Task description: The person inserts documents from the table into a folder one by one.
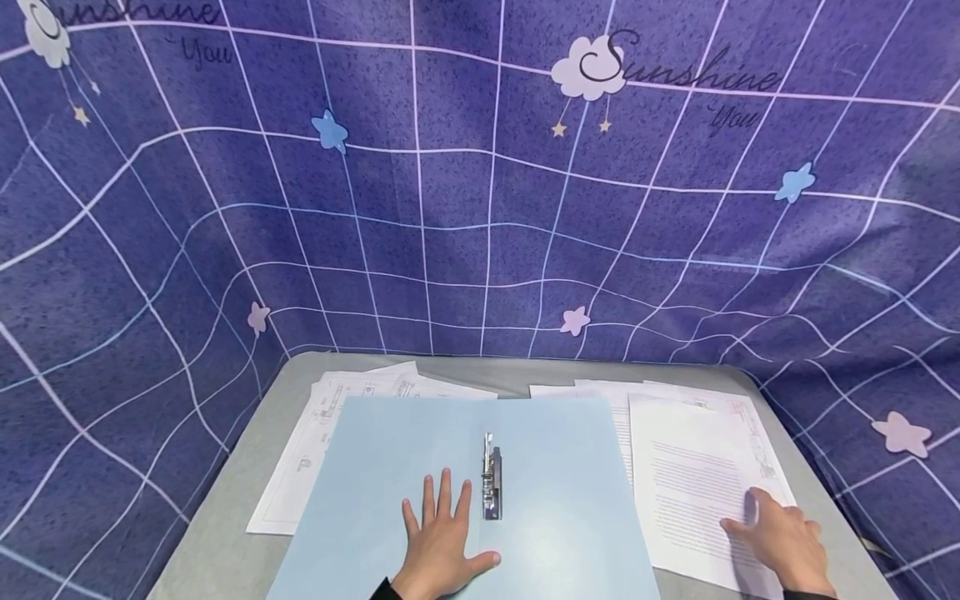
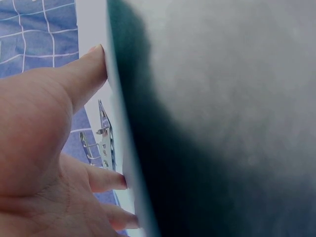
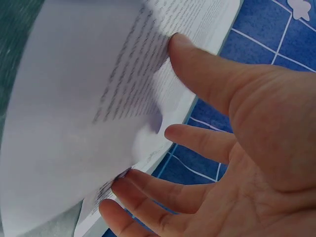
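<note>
A light blue folder [image 1: 570,542] lies opened out flat, with a metal clip mechanism [image 1: 492,492] near its spine. My left hand [image 1: 441,546] rests on the folder's left side with fingers spread, just left of the clip; its fingertips touch the folder surface in the left wrist view. On the right, my right hand [image 1: 789,537] is over the lower right edge of a printed sheet [image 1: 690,475], thumb and fingers apart. The right wrist view shows the thumb [image 3: 185,47] at the sheet's printed face and the other fingertips [image 3: 121,185] by its edge.
More papers [image 1: 300,479] with drawings stick out from under the folder's left side. Other printed sheets [image 1: 757,429] lie beneath the top sheet on the right. All rest on a grey table [image 1: 206,542], with a purple-blue gridded curtain [image 1: 450,208] behind and at both sides.
</note>
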Demonstrator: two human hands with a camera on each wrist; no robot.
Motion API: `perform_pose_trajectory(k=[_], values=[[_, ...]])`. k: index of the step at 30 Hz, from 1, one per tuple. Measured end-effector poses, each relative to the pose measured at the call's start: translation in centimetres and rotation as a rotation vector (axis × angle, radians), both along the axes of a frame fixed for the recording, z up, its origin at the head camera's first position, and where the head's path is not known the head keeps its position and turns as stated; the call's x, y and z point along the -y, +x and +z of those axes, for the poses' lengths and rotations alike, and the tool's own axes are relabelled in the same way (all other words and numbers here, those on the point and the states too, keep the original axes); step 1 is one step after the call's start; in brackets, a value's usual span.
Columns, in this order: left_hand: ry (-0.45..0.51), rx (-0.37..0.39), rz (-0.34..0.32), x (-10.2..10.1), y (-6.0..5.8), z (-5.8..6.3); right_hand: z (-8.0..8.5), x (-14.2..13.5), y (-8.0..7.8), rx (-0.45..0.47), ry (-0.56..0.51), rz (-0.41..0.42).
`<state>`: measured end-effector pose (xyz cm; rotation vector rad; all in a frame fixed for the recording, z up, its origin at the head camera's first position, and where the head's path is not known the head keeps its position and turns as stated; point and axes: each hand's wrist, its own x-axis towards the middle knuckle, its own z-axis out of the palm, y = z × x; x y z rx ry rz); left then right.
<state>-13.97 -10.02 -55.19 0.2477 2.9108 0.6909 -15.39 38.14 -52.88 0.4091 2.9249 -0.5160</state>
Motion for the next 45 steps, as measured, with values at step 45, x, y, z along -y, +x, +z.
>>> perform_pose_trajectory(k=[45], values=[[-0.005,-0.003,-0.008,0.2,0.0,-0.1,5.9,0.7,0.4,-0.553,-0.086,-0.311]])
